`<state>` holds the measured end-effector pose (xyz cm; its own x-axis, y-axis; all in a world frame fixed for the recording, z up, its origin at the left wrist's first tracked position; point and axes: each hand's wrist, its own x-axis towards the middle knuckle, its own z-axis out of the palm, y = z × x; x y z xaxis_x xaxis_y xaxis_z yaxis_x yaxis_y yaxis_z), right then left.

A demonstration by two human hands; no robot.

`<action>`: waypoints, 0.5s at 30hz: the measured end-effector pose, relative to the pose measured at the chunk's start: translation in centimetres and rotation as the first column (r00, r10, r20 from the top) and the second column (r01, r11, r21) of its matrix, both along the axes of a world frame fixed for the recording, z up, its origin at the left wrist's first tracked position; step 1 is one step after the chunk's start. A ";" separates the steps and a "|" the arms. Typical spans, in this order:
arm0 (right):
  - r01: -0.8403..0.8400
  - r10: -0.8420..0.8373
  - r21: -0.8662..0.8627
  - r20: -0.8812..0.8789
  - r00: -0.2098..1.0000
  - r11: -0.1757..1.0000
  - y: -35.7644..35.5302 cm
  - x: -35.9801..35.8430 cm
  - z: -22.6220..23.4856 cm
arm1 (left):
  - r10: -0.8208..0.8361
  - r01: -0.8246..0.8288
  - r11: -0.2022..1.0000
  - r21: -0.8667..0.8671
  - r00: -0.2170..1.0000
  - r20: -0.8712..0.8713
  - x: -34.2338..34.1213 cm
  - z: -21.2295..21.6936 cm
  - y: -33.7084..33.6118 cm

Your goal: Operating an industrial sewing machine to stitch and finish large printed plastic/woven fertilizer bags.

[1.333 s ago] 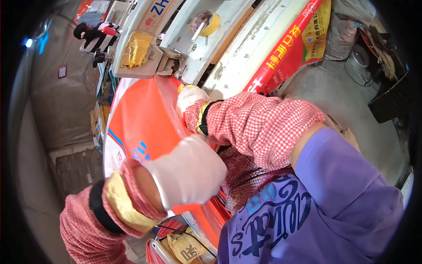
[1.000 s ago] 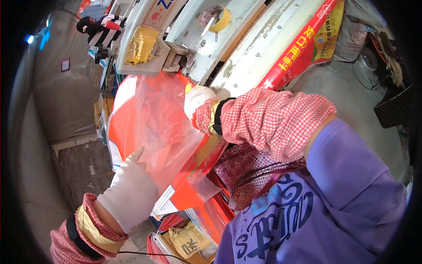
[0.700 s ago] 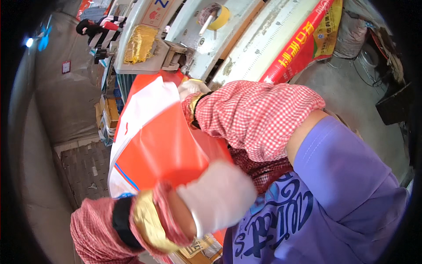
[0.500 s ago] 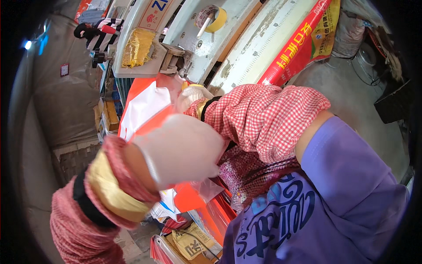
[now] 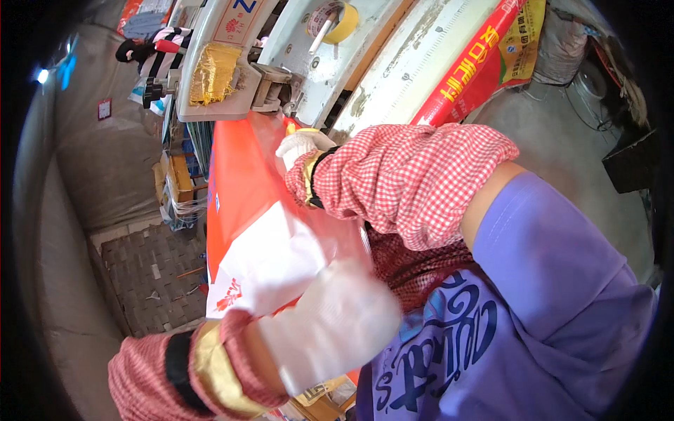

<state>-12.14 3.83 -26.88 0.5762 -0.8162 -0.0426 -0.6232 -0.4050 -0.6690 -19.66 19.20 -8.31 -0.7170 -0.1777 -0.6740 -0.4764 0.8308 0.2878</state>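
Observation:
A red and white plastic bag [image 5: 263, 242] hangs down from the head of a white sewing machine [image 5: 217, 81]. My right hand [image 5: 298, 146], in a white glove, is curled at the bag's upper edge, close beside the metal presser area [image 5: 274, 88]. Part of its fingers is hidden, and a bit of yellow shows at them. Lower down, my left hand [image 5: 337, 323], also gloved in white, lies over the lower part of the bag. Motion blurs it, so its fingers cannot be made out. Red checked oversleeves cover both forearms.
On the machine bed sits a roll of yellow tape [image 5: 344, 24] with a white stick through it. A red and yellow printed bag [image 5: 477, 74] lies along the worktable [image 5: 400, 70]. Another person [image 5: 158, 52] in stripes is at the far left. A cardboard box [image 5: 179, 179] stands below the machine.
My left hand has moved down and to the right, toward my body. More of the bag's red and white face now shows, stretched lower. My right hand has shifted slightly left.

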 end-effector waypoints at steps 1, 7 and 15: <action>0.000 0.000 -0.002 -0.011 1.000 1.000 -0.3 -0.1 0.0 | -0.139 0.147 0.971 -0.189 0.989 0.056 -0.2 -1.2 -0.5; -0.021 0.023 0.026 -0.051 0.998 0.999 -1.2 -0.2 -0.3 | 0.047 0.055 0.965 -0.257 0.926 0.376 2.0 3.5 -9.7; -0.005 0.009 0.047 -0.089 0.996 0.999 -1.1 0.2 0.3 | 0.022 0.073 0.975 -0.209 0.909 0.417 0.8 3.9 -2.4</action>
